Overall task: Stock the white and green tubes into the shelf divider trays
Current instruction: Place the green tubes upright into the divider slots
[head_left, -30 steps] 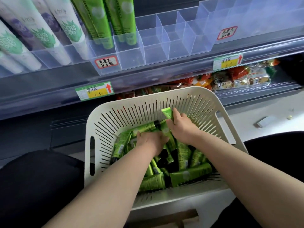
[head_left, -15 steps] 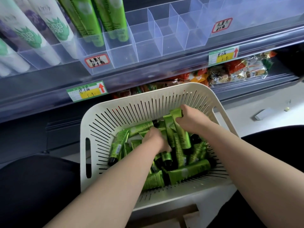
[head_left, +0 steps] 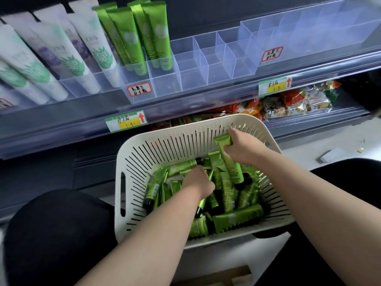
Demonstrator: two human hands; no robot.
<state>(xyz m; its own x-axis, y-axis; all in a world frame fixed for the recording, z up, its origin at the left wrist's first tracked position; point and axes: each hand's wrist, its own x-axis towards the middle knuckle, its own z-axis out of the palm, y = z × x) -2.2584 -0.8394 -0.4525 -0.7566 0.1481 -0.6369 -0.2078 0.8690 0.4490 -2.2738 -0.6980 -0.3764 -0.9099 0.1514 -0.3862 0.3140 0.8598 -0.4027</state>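
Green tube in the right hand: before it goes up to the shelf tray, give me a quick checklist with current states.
1. Grip of the right hand on the green plastic tube: ok, fingers curl round its flat crimped end.
2. Tube free of the pile: cannot tell, its dark cap end hangs low among the loose green tubes.
3. Free slot: ok, the clear plastic divider tray has empty cells right of the standing green tubes.
4. Grip of the left hand: cannot tell, fingers buried in the pile.
5. Way up from the white slotted plastic basket: ok, nothing between it and the tray.
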